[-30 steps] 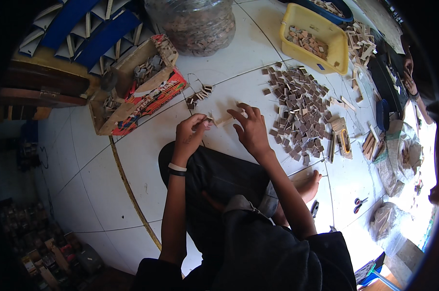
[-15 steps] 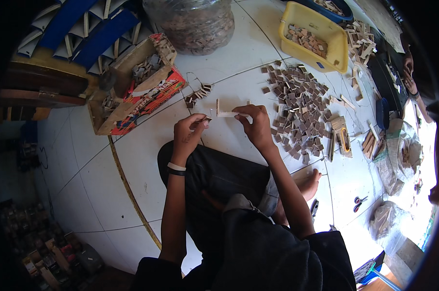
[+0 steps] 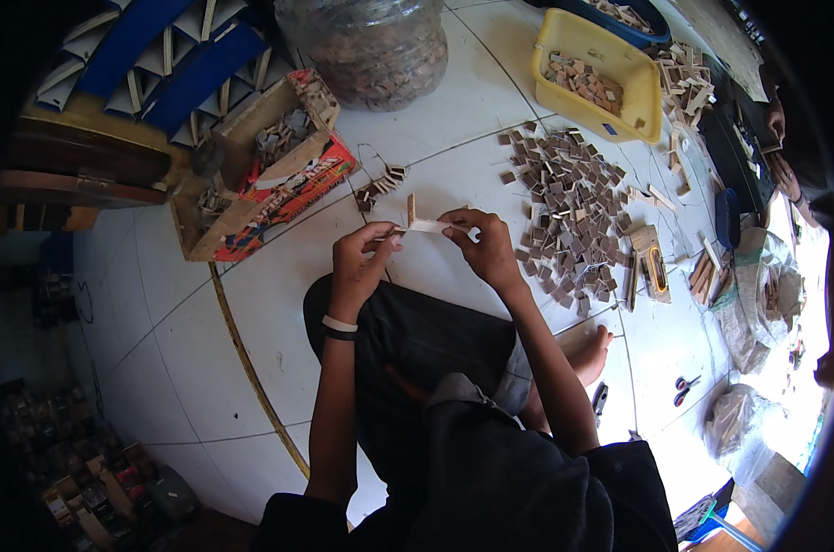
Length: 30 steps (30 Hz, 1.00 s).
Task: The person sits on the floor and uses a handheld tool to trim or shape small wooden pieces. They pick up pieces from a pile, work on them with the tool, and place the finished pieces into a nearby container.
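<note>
My right hand pinches the end of a small L-shaped wooden piece, pale, with one short arm standing up. Opposite it, my left hand is closed in a pinch on a small brown tile, whose edge shows between thumb and fingers. The tile is at or very near the corner of the wooden piece; whether they touch I cannot tell. A thin wire-like strand shows just above my left fingertips. Both hands are over the white floor in front of my bent leg.
Many brown tiles lie piled to the right, beside a stapler-like tool. A yellow tub of wooden bits stands behind them. At left is an open cardboard box; near it lie strung pieces. Scissors lie at right.
My left hand's tile has come closer to the corner of the wooden piece. The wooden piece has tilted slightly in my right hand. The whole view has shifted a little.
</note>
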Tool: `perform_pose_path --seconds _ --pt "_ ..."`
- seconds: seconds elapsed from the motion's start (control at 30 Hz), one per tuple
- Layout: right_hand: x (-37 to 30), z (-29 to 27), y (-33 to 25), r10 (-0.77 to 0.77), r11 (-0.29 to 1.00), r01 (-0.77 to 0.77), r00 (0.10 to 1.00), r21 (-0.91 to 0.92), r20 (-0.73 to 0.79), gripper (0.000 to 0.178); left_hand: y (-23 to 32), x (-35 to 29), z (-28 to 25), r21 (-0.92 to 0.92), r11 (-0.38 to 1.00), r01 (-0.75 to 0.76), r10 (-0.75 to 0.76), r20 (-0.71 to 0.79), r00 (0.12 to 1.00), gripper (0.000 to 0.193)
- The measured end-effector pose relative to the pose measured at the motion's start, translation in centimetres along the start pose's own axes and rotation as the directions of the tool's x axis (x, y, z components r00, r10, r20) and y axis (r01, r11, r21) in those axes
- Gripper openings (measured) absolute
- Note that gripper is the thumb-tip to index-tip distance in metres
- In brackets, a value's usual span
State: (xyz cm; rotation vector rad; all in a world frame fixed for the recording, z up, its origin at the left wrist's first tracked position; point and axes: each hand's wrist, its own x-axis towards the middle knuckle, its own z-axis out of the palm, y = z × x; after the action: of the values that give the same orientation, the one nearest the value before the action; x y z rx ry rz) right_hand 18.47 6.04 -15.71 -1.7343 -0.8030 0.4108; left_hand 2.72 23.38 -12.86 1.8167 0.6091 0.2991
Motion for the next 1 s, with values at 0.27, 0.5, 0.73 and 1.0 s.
perform_pose_path --seconds 0.27,0.5,0.73,1.0 --pt "-0.2 0.1 0.1 0.085 0.996 -0.085 0.996 0.028 0.015 0.017 0.0 0.0 0.1 0.022 1.000 -0.011 0.010 0.016 1.000 0.024" --pt "-0.2 0.5 0.8 0.075 0.995 -0.078 0.996 0.063 0.050 0.018 0.1 0.1 0.2 0.040 0.998 -0.044 0.044 -0.003 0.999 0.025" --pt "-0.2 0.6 0.9 0.087 0.994 -0.090 0.995 0.054 0.050 0.018 0.0 0.0 0.3 0.063 0.996 -0.056 0.058 -0.029 0.998 0.023" --pt "-0.4 0.6 0.8 0.083 0.995 -0.086 0.995 0.055 0.058 0.018 -0.5 0.2 0.4 0.116 0.990 -0.079 0.084 -0.043 0.996 0.022"
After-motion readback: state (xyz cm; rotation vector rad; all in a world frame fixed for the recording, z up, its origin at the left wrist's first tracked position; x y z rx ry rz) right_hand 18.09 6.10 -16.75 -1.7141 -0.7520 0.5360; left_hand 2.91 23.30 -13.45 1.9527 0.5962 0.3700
